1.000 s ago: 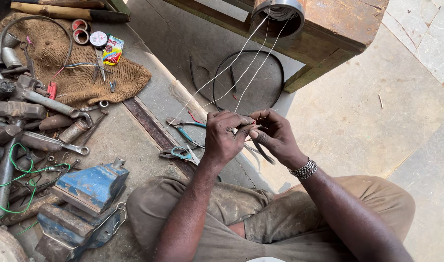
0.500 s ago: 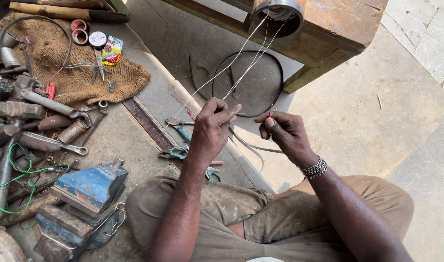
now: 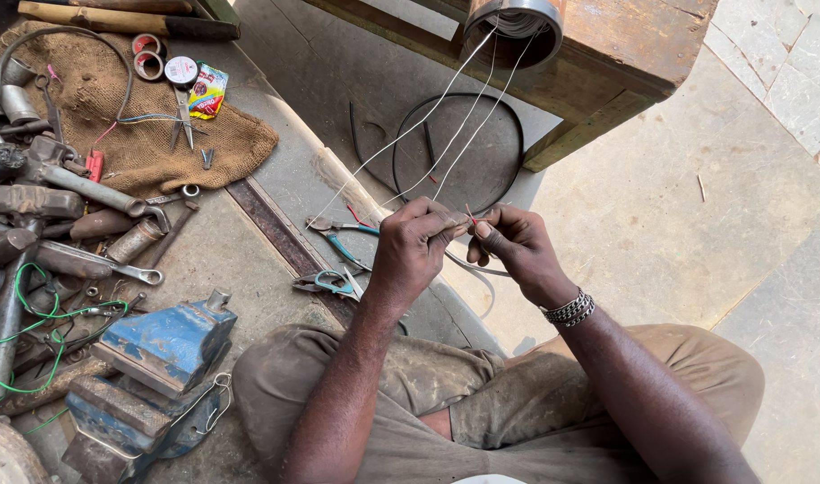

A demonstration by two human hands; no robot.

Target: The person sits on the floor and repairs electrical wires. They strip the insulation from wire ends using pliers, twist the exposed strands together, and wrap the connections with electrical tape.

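Left hand: the left hand [image 3: 417, 246] is raised above the floor in the middle of the scene, its fingers [image 3: 446, 226] pinched together on the thin wires [image 3: 446, 134].
Right hand: the right hand [image 3: 510, 246] sits just right of the left one, almost touching it, thumb and forefinger closed on the same wire ends, where a short bit of red shows between the two hands; a metal bracelet [image 3: 569, 309] circles its wrist.
Wires: several pale strands run taut from the hands up and away to a round metal canister [image 3: 516, 27] lying on a wooden bench [image 3: 643, 45] at the far side.
Black loop: a ring of black cable [image 3: 401, 143] lies flat on the floor behind the wires, below the bench.
Pliers: two pairs with blue-green grips, one [image 3: 343, 237] just left of the left hand, the other [image 3: 325, 284] nearer, both on the floor.
Vise: a blue bench vise [image 3: 159, 350] lies on its side at the near left, beside the person's knee.
Sacking: a brown burlap cloth [image 3: 141, 134] at the far left carries tape rolls, scissors [image 3: 182, 116] and a small bright packet.
Tools: spanners, pipes and a tangle of green wire [image 3: 25, 314] crowd the left edge.
Floor: grey stone slabs [image 3: 697, 224] stretch to the right.
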